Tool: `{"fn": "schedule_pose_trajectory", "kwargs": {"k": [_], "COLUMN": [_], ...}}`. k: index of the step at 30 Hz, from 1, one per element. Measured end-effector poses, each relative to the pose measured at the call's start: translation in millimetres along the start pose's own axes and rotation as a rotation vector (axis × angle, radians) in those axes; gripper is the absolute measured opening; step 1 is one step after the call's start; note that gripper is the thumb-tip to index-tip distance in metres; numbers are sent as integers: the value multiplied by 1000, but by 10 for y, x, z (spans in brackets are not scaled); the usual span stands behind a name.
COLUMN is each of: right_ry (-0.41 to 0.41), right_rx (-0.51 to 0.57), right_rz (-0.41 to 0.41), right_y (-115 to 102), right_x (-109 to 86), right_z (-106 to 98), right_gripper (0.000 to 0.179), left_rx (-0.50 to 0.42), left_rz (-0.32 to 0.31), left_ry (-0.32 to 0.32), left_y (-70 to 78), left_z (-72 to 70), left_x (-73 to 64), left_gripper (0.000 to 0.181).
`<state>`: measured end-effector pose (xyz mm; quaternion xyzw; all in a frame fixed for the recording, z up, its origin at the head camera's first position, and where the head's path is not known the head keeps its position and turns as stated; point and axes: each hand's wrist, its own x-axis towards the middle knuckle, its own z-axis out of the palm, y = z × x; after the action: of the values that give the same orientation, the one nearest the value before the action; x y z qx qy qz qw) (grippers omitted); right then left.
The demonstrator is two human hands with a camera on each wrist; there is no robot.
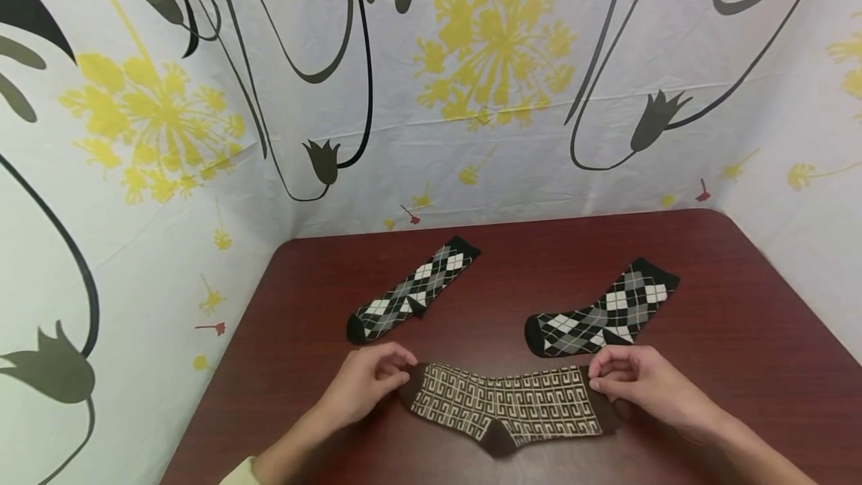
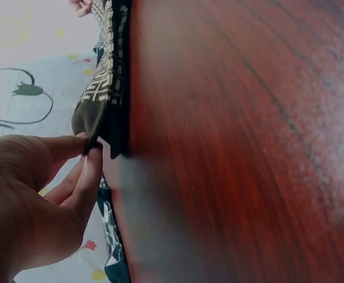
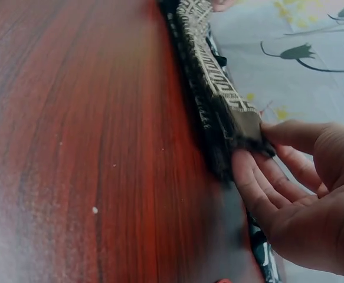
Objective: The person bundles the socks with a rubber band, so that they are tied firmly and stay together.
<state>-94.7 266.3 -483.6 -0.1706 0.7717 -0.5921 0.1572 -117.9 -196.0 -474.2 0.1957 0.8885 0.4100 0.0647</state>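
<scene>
Between the two hands stretches a brown sock [image 1: 505, 406] with a cream maze-like pattern and plain dark toe, heel and cuff. My left hand [image 1: 367, 384] pinches its toe end between thumb and fingers; the left wrist view shows the dark toe [image 2: 90, 118] gripped at its edge. At the other end, my right hand [image 1: 649, 388] pinches the cuff, and the cuff [image 3: 247, 125] sits between thumb and fingertips in the right wrist view. The sock's heel points toward the near side. A dark strip shows along the sock's underside in both wrist views.
Behind the left hand lies a black, grey and white argyle sock [image 1: 414, 290], slanting back to the right. A matching argyle sock [image 1: 602, 313] lies just beyond the right hand. The reddish-brown table [image 1: 303, 275] meets a flower-patterned cloth [image 1: 404, 133] at its back and sides.
</scene>
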Motion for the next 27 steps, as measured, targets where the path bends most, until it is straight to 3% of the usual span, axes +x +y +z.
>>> {"fn": "schedule_pose_trajectory", "kwargs": {"k": [11,20,27], "right_ry": [151,232,269], "right_rx": [-304,-468,-565], "right_rz": [-172,-182,-143], "right_y": [40,-18,-61], "right_x": [81,111,137], "right_z": [99,125,144], "right_gripper": [22,26,28], "left_rx": [46,15,93], "left_rz": [35,33,6], "left_ry": [27,22,60], "left_y": [0,-22,-13], "left_z": [88,106,137], "left_x": [41,87,132], "left_gripper": [33,28,10]}}
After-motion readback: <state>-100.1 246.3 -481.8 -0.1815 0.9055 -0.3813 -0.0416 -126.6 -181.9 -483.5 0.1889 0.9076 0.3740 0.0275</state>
